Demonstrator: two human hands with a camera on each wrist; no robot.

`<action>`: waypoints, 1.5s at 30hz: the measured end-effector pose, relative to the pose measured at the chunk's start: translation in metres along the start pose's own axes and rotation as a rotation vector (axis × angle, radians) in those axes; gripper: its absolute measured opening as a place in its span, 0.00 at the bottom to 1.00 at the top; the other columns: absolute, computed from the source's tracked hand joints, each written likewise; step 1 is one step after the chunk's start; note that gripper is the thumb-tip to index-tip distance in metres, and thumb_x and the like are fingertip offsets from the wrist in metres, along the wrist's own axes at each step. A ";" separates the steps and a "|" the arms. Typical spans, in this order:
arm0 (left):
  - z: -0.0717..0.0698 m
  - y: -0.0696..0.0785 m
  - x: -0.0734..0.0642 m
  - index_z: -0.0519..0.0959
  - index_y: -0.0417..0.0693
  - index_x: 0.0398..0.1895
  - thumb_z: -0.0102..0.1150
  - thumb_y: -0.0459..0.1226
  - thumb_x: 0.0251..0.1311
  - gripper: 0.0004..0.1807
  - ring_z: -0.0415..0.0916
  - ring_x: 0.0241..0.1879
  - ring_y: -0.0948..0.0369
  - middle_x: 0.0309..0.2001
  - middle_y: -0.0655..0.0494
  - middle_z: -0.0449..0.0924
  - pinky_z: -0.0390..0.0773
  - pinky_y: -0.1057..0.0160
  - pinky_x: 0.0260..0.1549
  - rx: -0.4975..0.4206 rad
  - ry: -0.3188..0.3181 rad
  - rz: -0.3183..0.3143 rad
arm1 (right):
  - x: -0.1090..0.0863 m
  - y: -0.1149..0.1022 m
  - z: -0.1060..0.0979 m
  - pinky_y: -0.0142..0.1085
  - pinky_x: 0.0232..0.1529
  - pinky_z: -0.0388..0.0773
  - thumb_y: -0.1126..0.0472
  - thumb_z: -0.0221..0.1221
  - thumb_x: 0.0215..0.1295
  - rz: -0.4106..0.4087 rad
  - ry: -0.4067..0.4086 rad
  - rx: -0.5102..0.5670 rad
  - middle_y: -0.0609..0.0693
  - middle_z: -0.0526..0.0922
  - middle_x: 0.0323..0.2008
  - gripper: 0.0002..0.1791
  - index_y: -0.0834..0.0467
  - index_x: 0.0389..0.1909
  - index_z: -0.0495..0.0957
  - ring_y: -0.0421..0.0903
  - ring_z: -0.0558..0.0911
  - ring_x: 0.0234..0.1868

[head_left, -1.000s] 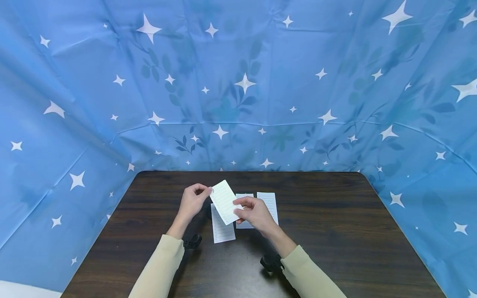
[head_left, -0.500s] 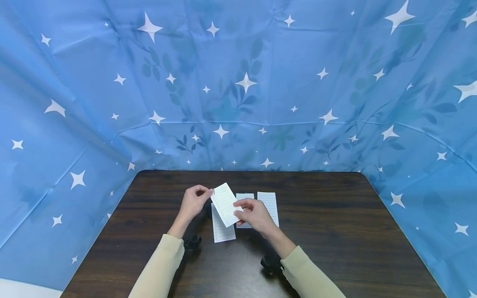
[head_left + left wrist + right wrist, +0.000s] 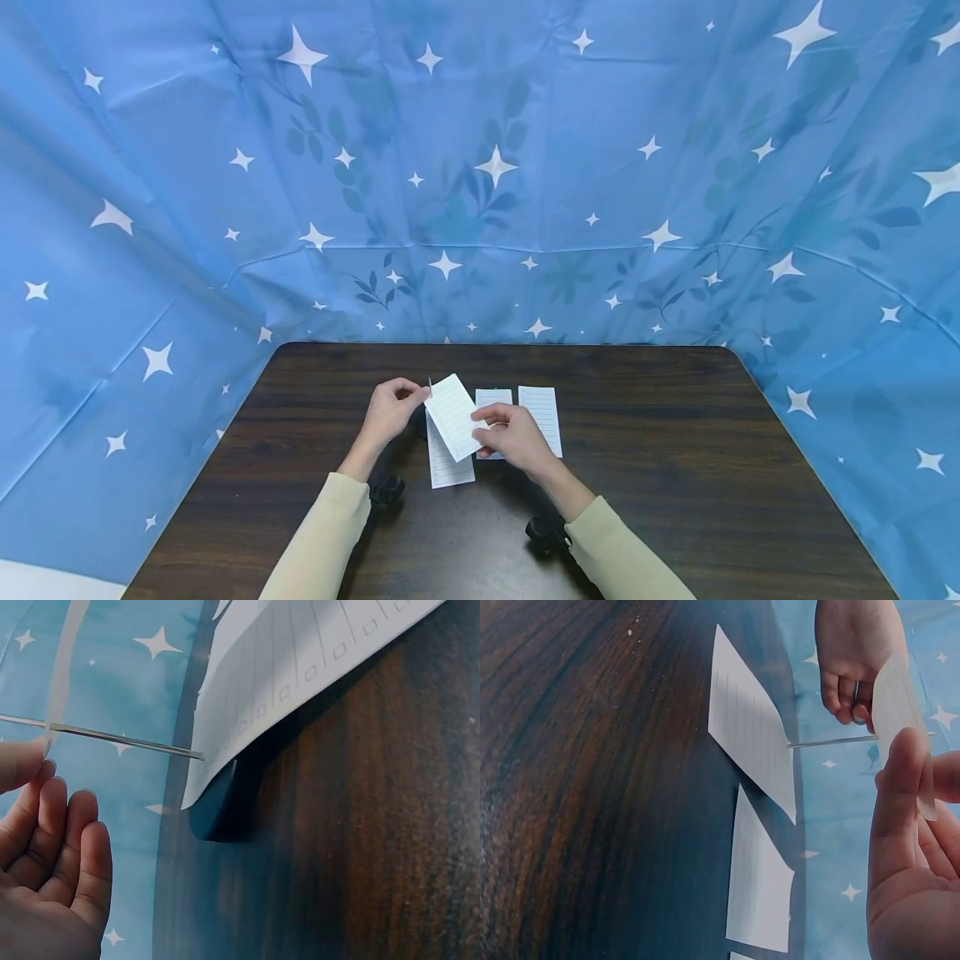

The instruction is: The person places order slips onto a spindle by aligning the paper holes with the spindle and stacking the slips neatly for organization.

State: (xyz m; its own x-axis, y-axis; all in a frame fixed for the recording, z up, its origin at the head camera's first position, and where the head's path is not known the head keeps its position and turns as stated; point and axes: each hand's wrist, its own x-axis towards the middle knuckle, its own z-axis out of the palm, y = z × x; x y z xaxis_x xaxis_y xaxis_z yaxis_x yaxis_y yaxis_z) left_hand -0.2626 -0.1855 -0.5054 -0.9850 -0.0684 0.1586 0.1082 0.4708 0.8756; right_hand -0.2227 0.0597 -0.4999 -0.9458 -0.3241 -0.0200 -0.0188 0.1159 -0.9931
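Between both hands hangs a lined paper slip (image 3: 453, 415), tilted above the table. My left hand (image 3: 386, 414) pinches its upper left corner between thumb and index finger; my right hand (image 3: 516, 435) pinches its lower right edge. In the left wrist view a thin metal spike (image 3: 127, 741) passes through the slip beside my left fingertips, its tip out past the paper. Lower on the spike sits another lined slip (image 3: 452, 473), over a dark base (image 3: 216, 814) that is mostly covered. The right wrist view shows the held slip (image 3: 896, 709) almost edge-on.
Two more lined slips lie to the right on the dark wooden table (image 3: 675, 467): a middle slip (image 3: 492, 397) partly behind my right hand, and a right slip (image 3: 542, 415). A blue star-patterned cloth (image 3: 480, 208) hangs behind the table's far edge.
Both hands have lowered the held slip slightly toward the table. The spike's tip now shows above its upper left corner. The slips on the table have stayed put.
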 end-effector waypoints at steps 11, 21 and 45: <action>0.003 -0.008 0.000 0.85 0.42 0.37 0.67 0.43 0.66 0.11 0.72 0.33 0.55 0.34 0.51 0.80 0.71 0.59 0.32 0.037 -0.050 -0.052 | -0.001 0.002 0.002 0.43 0.31 0.84 0.72 0.64 0.63 -0.008 -0.004 -0.034 0.56 0.80 0.29 0.14 0.71 0.50 0.81 0.45 0.82 0.20; 0.003 -0.013 -0.001 0.86 0.43 0.37 0.66 0.42 0.66 0.11 0.72 0.33 0.55 0.35 0.52 0.80 0.72 0.59 0.32 0.057 -0.078 -0.055 | 0.003 0.009 0.004 0.49 0.32 0.84 0.72 0.63 0.62 0.000 0.007 -0.118 0.53 0.83 0.33 0.13 0.68 0.47 0.83 0.42 0.82 0.19; 0.010 -0.023 -0.004 0.86 0.45 0.34 0.67 0.39 0.65 0.06 0.72 0.31 0.58 0.32 0.55 0.80 0.73 0.59 0.32 0.157 -0.101 -0.026 | 0.002 0.017 0.009 0.45 0.28 0.84 0.72 0.65 0.61 0.025 0.006 -0.197 0.55 0.79 0.34 0.11 0.67 0.45 0.83 0.41 0.82 0.19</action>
State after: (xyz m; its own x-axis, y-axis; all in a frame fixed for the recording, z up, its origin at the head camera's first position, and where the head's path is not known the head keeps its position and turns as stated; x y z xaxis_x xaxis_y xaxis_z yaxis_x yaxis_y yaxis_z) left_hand -0.2625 -0.1876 -0.5310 -0.9965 0.0027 0.0834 0.0683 0.6020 0.7955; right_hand -0.2215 0.0527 -0.5182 -0.9487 -0.3131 -0.0435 -0.0572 0.3056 -0.9504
